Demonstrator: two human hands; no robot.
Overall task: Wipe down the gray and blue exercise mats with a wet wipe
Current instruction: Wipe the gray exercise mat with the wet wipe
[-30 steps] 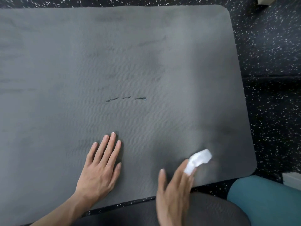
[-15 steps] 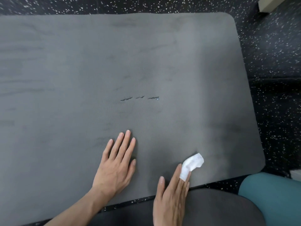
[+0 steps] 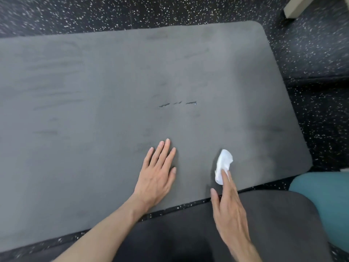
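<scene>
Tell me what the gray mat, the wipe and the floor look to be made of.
Gray mat: likely foam, matte, finely ribbed, with small tears. Wipe: thin white fabric or paper, crumpled. Floor: probably rubber, black with white flecks.

i see both forearms bare to the frame edge, no sleeves, watch or rings on the left hand [image 3: 157, 176] or right hand [image 3: 229, 210]; short nails, dark trousers [image 3: 188, 233] below.

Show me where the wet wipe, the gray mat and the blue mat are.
wet wipe [image 3: 223, 162]: head view, middle of the white wad.
gray mat [image 3: 113, 91]: head view, bare surface.
blue mat [image 3: 324, 197]: head view, visible corner.
</scene>
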